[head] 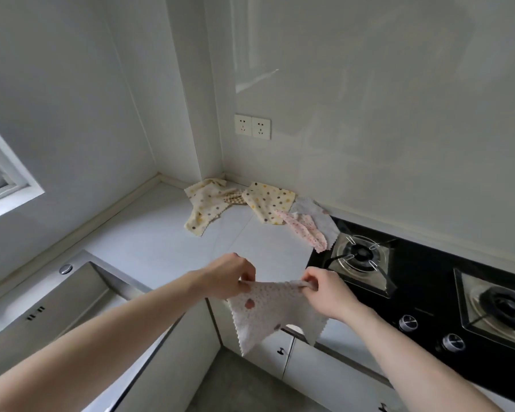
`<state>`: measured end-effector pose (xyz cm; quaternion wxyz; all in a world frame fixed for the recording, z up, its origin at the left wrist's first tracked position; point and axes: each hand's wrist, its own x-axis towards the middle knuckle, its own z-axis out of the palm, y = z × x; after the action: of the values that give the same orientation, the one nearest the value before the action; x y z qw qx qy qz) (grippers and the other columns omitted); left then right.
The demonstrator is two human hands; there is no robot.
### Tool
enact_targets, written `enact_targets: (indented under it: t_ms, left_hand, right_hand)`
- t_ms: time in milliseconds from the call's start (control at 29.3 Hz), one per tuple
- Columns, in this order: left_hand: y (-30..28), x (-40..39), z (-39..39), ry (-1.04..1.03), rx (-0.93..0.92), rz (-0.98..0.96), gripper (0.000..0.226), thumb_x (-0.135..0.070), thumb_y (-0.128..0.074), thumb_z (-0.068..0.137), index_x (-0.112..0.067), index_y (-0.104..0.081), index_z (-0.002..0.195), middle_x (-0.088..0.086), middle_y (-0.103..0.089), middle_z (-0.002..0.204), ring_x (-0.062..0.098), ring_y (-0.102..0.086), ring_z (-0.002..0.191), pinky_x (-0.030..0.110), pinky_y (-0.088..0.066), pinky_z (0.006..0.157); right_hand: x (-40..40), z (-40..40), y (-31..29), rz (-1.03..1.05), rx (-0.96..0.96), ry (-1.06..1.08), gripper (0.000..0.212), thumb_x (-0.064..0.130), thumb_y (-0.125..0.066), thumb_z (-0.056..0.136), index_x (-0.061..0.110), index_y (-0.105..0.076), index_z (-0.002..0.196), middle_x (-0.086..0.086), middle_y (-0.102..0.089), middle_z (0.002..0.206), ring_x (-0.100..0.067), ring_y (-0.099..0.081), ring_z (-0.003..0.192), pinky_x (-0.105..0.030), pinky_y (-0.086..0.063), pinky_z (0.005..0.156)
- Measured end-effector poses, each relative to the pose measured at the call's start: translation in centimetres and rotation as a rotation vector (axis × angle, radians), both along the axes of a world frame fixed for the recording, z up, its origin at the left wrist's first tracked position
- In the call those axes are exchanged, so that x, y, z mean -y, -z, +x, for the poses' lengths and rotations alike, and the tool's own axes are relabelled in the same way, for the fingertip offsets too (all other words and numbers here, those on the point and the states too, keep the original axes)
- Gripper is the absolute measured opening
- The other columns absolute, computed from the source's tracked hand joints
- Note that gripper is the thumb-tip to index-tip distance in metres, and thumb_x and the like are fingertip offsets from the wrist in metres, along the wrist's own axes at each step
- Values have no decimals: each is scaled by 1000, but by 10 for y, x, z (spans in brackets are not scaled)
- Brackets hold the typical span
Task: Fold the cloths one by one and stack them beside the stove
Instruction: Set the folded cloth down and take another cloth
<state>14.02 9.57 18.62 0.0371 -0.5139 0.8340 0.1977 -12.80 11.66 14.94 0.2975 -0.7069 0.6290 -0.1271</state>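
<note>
Setting: corner kitchen with pale walls; white countertop [149, 242] runs into the corner, with a black gas stove [422, 281] set into it.
Landmark: the stove; all positions below are given relative to it.
Held cloth: a white textured cloth [268, 310] with a few reddish marks hangs in the air in front of the stove's left edge, above the counter's front edge and the cabinet doors [283, 355] below.
Left hand [229, 278]: thumb and fingers pinch the cloth's upper left corner.
Right hand [324, 292]: fingers curl round the cloth's upper right corner, just in front of the stove's left burner [360, 252].
Cloth condition: stretched between both hands along the top edge; lower part droops in two zigzag-edged points.
Remaining cloths: a pink cloth [306, 233] and a grey cloth [318, 215] lie at the stove's rear left corner, overlapping its edge; a yellow dotted cloth [268, 203] lies just left of them; a second yellow cloth [202, 206] lies further left, in the wall corner.
Sink [57, 301]: well left of the stove.
Wall sockets [252, 126]: above the corner cloths, left of the stove.
</note>
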Motion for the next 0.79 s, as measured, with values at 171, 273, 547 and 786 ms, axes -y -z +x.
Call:
enact_targets:
  t_ms: [171, 273, 547, 786]
  left_hand:
    - [-38, 37, -3, -146, -28, -360, 16, -31, -62, 101, -24, -75, 106, -4, -72, 103, 17, -61, 96, 25, -43, 65]
    - [-63, 61, 2, -179, -165, -608, 12, -27, -65, 98, -23, -75, 102, -4, -72, 103, 22, -59, 103, 33, -50, 76]
    - [28, 78, 15, -48, -429, -800, 8, -15, -74, 92, -21, -74, 97, -9, -73, 90, 12, -64, 81, 28, -54, 71]
    - [251, 90, 30, 94, -302, -469, 21, -48, -54, 102, -35, -68, 112, -18, -69, 121, 7, -59, 118, 23, -47, 101]
  right_hand:
    - [38, -7, -38, -192, 0, 21, 17, 22, -64, 91, 34, -53, 83, 13, -62, 83, -9, -60, 75, -26, -43, 60]
    - [62, -4, -68, -368, 42, 99, 17, 24, -66, 90, 32, -52, 83, 15, -64, 81, -7, -61, 74, -27, -38, 56]
    - [69, -10, 7, -637, 137, 138, 40, 21, -79, 79, 39, -44, 74, 17, -60, 73, 2, -56, 73, -19, -38, 59]
    - [65, -20, 204, -393, -54, 92, 29, 25, -73, 82, 35, -47, 77, 18, -59, 87, -10, -55, 87, -30, -49, 73]
